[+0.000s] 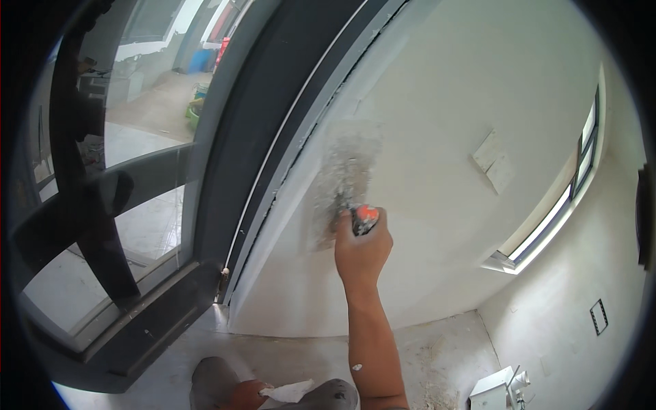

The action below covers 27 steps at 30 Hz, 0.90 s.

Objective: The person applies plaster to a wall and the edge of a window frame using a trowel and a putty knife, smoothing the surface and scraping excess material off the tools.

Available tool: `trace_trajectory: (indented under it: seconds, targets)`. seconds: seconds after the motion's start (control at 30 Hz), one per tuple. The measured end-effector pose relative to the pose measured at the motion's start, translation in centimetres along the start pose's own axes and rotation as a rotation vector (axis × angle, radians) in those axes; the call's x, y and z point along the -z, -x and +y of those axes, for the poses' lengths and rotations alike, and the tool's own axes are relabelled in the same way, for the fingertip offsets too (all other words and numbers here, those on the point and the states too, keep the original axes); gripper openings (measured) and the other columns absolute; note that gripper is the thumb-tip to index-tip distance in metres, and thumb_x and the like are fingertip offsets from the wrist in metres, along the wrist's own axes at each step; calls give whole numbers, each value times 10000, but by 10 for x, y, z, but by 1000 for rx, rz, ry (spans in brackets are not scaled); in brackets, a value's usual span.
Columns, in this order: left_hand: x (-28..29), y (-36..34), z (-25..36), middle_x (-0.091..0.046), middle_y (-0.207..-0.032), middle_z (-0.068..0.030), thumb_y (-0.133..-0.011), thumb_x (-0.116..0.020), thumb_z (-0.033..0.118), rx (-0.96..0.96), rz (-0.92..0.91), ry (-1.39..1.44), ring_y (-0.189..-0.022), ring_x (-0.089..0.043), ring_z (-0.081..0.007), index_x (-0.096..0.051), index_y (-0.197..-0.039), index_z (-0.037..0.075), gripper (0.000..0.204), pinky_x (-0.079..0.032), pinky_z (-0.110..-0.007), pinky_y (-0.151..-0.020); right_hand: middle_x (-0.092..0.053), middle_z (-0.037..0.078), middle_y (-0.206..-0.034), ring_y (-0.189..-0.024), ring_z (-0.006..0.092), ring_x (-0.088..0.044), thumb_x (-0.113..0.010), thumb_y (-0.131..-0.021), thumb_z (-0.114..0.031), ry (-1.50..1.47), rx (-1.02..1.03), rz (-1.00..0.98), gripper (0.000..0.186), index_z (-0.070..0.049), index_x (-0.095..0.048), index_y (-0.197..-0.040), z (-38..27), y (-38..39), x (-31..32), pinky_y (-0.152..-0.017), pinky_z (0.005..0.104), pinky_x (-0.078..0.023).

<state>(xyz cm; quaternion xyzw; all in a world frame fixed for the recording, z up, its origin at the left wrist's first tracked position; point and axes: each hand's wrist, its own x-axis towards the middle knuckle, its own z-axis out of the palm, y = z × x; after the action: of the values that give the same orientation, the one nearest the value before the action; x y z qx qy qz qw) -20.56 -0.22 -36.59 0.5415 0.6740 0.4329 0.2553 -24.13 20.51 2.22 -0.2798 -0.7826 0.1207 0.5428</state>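
My right hand [363,249] is closed round the handle of a plastering trowel [348,160], which has an orange end. Its long rectangular blade, smeared with plaster and blurred, lies against the pale wall [437,225] close beside the dark door frame. Low in the picture, between my grey-trousered knees, a reddish-brown shape that seems to be my left hand [247,395] shows in part. Right beside it is a white, ragged-edged piece [288,391]; its kind is unclear. The fingers there cannot be made out.
At left stands a dark-framed glass door [130,160], with a room visible through it. A narrow window [547,222] and a wall box opening [598,317] are to the right. White equipment [493,391] sits on the dusty floor [437,355]. A pale patch [490,160] marks the wall.
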Motion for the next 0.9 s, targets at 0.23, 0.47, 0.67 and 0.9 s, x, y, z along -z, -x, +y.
trace_trajectory:
  seconds: [0.23,0.47,0.67,0.9]
  targets:
    - [-3,28,-21,-621,-822,-97,-712,-656,251,-14,6,-51,-802,-601,-303,-677,-941,151,251,-474,-414,-711,-608,129,-692,-645,303,-617,-655,-756,-167,200,208,-177,193,-16,-563,-832,16,56,-63,-606,394,-477]
    - [-25,39,-55,-626,-856,-105,-683,-669,212,6,85,-36,-826,-607,-301,-669,-968,139,294,-487,-397,-729,-551,156,-1048,-900,251,-599,-530,-843,-16,-1223,-732,364,337,48,-457,-1166,72,107,-50,-828,376,-523]
    - [-24,56,-60,-544,-1149,-194,-801,-615,201,103,-4,-100,-1110,-485,-361,-589,-1117,72,342,-385,-449,-944,-510,173,-1115,-951,249,-577,-495,-853,15,-1338,-574,276,371,84,-395,-1204,55,58,-64,-827,370,-515]
    - [7,43,-37,-569,-1126,-199,-824,-613,305,71,43,-98,-1082,-505,-381,-589,-1103,25,396,-394,-451,-935,-561,173,-985,-852,284,-599,-499,-864,-47,-1322,-342,239,267,48,-435,-1105,-13,-64,-29,-717,387,-544]
